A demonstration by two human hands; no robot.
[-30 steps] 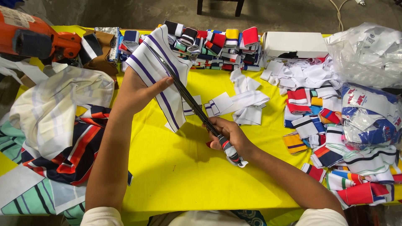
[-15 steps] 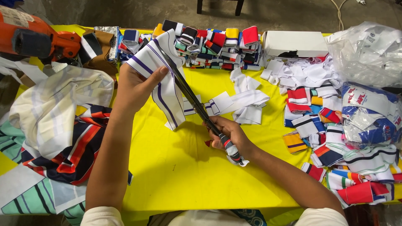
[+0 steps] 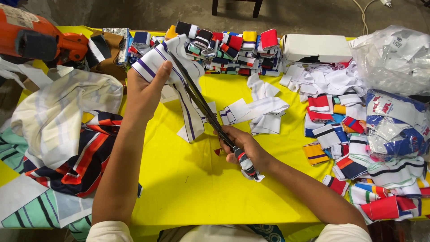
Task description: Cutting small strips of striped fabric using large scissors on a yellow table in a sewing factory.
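The right hand grips scissors, long axis diagonal, tips pointing to the upper left; the left hand holds a white purple-striped strip above the yellow counter.

Knit strip: white with purple stripes, held up, draped downward.
Scissors: long, dark, blades closed through the strip.

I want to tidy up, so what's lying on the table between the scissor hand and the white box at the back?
In the head view, loose white cloth strips lie on the yellow table between the right hand and the white box.
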